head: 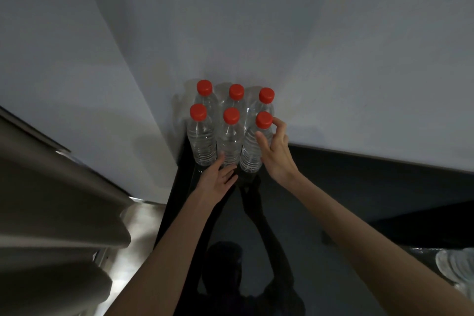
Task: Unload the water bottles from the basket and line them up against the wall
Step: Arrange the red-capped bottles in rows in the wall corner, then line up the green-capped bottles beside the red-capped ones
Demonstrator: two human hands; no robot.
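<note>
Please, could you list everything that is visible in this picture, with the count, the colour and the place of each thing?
water bottles: six, clear with red caps, upright in two rows of three in the corner
wall: white, behind and left of the bottles
surface: one, dark and glossy, under the bottles
metal unit: one, silver, left edge
clear plastic thing: one, bottom right edge, too cut off to identify
left hand: one, bare, straight fingers touching the base of the front middle bottle
right hand: one, bare, pinches the front right bottle at its cap
</note>
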